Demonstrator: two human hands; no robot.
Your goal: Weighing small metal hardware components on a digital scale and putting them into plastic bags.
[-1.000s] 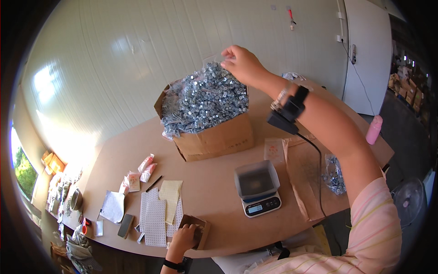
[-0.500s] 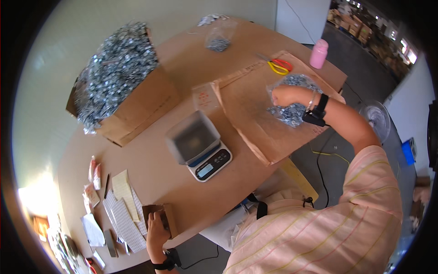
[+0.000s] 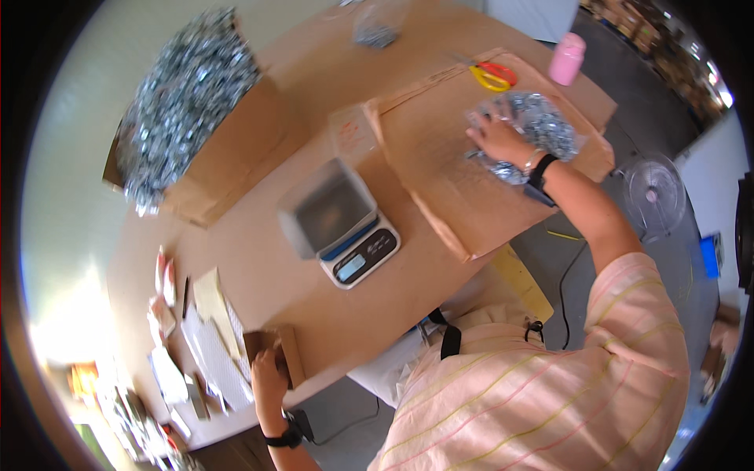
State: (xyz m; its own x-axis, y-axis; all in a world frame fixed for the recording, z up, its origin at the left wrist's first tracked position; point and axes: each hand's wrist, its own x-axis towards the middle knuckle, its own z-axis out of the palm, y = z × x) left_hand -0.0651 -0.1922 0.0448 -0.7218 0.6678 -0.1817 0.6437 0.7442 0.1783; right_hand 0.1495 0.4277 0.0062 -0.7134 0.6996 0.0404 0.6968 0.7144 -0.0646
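Note:
My right hand rests with its fingers spread on the left part of a clear plastic bag of small shiny metal parts. That bag lies on a flat brown paper sack at the right of the table. At the near edge, my left hand reaches into a small open cardboard box. Its fingertips are inside and partly hidden, so what they touch does not show. Between my hands stands a digital scale with a grey, tilted-looking scoop tray on top.
A large carton heaped with metal parts fills the back left. Scissors with red and yellow handles and a pink bottle are at the far right. Paper sheets lie left of the small box. A fan stands beyond the table.
My right hand has gone from closed fingers over the bag to spread fingers at its left part. My left hand stays at the small box. The whole view has shifted slightly.

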